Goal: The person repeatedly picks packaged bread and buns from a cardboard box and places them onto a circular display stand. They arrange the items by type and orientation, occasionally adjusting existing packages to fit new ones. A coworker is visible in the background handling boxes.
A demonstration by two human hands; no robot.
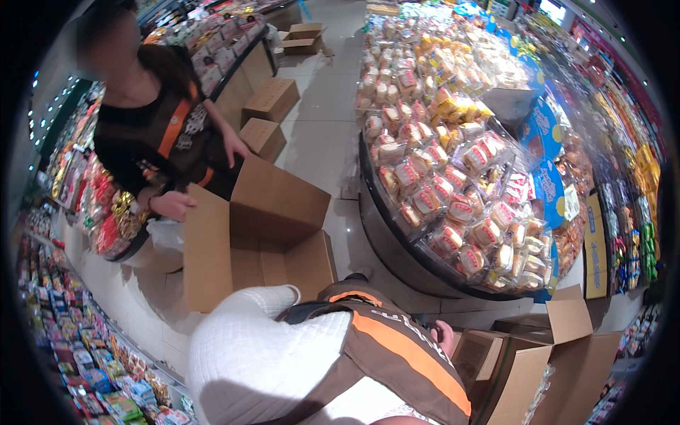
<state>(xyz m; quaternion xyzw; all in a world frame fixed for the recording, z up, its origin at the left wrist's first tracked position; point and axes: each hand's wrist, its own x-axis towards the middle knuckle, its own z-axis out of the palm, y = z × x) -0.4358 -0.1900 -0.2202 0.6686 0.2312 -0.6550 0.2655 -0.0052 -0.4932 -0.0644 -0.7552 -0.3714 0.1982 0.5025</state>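
My left arm, in a white quilted sleeve [241,340], reaches toward the near side of a large, open cardboard box [280,191]. Its hand is hidden beyond the cuff. Past my brown and orange vest [397,333], part of my right hand [444,336] shows with loosely bent, parted fingers and nothing visible in them. It is nearest to the cardboard boxes [520,375] at the lower right; whether it touches one I cannot tell. Across from me, a co-worker's hand [173,205] grips a flap of the large box, and the other hand [236,147] is by its far side.
A round display bin [397,262] heaped with wrapped bread packs [443,184] stands right of centre. Two closed cartons [273,99] and a small open box [302,39] sit on the tiled floor [319,156]. Shelves of packaged snacks [92,361] line the left.
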